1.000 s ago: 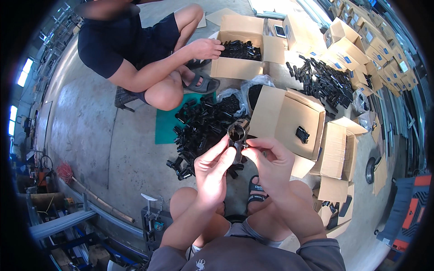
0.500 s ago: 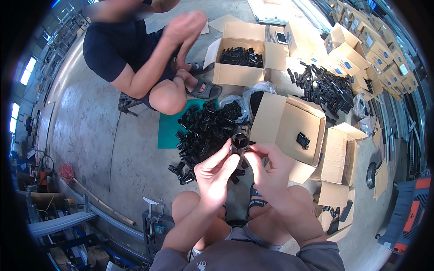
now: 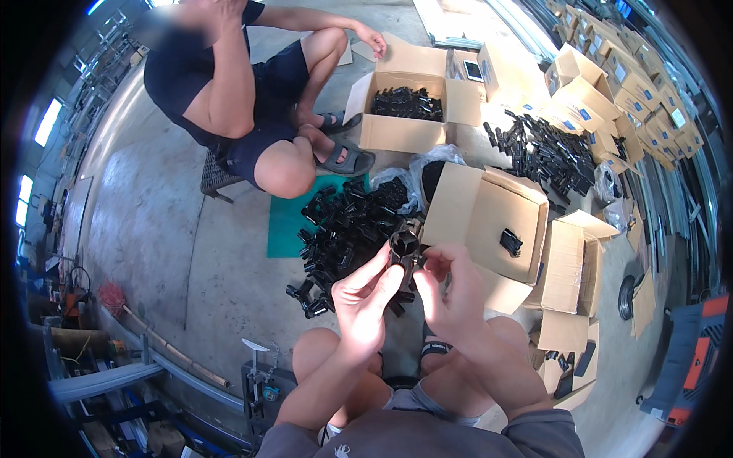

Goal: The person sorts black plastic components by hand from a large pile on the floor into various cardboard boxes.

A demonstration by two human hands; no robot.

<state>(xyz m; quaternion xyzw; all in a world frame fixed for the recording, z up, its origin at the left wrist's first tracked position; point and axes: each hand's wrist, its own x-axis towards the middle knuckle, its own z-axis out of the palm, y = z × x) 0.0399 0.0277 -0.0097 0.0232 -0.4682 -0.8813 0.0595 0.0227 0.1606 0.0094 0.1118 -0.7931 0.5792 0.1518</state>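
Note:
In front of my knees I hold up a black tube clamp (image 3: 405, 244) with a round open mouth. My left hand (image 3: 362, 304) pinches it from the left, thumb along its near side. Closed at the clamp's right side, my right hand (image 3: 452, 288) has thumb and forefinger together by its side lug; any small part between them is hidden. Just beyond my hands lies a heap of similar black clamps (image 3: 343, 221), partly on a green mat (image 3: 284, 229).
A co-worker (image 3: 229, 99) sits on a low stool at the far left. An open carton (image 3: 489, 221) with a few black parts stands right of my hands. Another carton (image 3: 405, 131) full of black parts stands farther back, near a loose pile (image 3: 546, 153).
My right fingers have shifted slightly at the clamp's side, while my left hand keeps its grip. The co-worker has raised one hand toward the head and rests the other arm over a knee.

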